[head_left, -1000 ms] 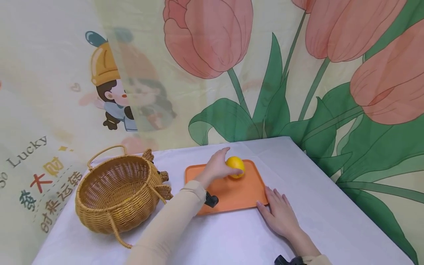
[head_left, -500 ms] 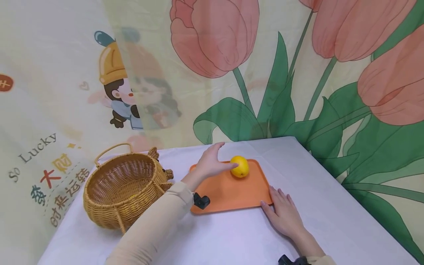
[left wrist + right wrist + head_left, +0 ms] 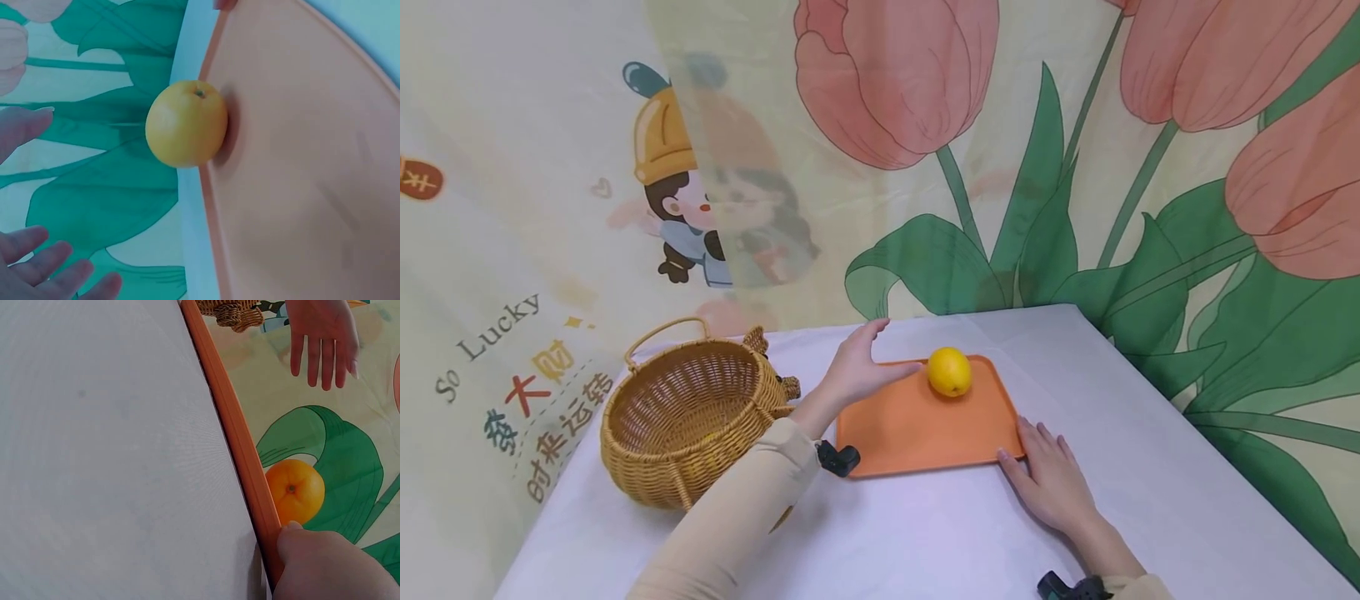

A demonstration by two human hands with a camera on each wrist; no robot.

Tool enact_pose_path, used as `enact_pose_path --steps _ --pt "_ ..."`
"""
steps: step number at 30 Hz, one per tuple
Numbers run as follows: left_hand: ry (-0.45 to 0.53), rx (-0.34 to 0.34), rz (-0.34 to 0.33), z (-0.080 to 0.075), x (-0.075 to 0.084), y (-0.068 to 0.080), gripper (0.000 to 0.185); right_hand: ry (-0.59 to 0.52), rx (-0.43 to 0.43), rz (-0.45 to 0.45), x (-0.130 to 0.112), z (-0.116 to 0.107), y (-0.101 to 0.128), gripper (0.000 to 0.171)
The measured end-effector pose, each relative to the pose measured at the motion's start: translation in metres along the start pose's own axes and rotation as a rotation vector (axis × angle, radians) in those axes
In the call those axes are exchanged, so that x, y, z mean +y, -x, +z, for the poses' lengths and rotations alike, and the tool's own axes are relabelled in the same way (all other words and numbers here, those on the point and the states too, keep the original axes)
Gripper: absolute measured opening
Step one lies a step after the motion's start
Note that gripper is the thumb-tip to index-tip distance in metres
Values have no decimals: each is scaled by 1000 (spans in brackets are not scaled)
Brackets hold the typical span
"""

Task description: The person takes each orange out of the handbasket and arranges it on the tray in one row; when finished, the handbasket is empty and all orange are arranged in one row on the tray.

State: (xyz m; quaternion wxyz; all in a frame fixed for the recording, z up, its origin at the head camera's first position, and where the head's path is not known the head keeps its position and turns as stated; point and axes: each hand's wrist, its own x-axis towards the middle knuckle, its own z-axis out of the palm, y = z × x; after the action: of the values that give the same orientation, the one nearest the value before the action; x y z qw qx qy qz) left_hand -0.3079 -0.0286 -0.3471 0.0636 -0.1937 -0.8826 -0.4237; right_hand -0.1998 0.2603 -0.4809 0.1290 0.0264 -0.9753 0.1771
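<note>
Beige sleeve behind it, my left grip [image 3: 855, 364] is spread wide above the far left part of the tray [image 3: 917, 433], its thumb pointing at the yellow fruit [image 3: 950, 372] and just beside it; the left wrist view gives me a gap between the two. My right grip [image 3: 1054, 482] has its fingers extended along the tray's right edge, its thumb touching the rim at the near right corner. The fruit I read as sitting on the tray, right of its middle and by its far edge. Just left of the tray I see the wicker basket [image 3: 628, 471], a patch of yellow low inside it that I can't make out. Under the tray runs the white-covered bench [image 3: 917, 533]; beyond it hangs the tulip-printed backdrop [image 3: 760, 100].
</note>
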Motion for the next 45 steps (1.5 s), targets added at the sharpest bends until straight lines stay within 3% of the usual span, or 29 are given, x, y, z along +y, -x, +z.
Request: enact_pose_path --steps 10,18,24,32,36,41,45 --pt "21 37 11 -25 -10 11 86 3 6 -5 1 1 -1 83" --pt "68 66 31 -59 -21 31 85 12 23 -24 0 3 -2 82" --pt "111 93 -3 -86 -29 47 82 12 7 -17 0 1 -2 81" --pt "110 151 -30 -120 -34 55 76 5 42 -48 1 -1 -1 78" --pt "88 173 -77 -139 -40 58 68 -3 35 -48 1 -4 -2 77" --pt "70 185 -108 -162 -49 60 54 -5 37 -50 0 -5 -2 77" --pt "113 148 -142 -177 -56 61 49 -6 34 -57 -1 -3 -2 77"
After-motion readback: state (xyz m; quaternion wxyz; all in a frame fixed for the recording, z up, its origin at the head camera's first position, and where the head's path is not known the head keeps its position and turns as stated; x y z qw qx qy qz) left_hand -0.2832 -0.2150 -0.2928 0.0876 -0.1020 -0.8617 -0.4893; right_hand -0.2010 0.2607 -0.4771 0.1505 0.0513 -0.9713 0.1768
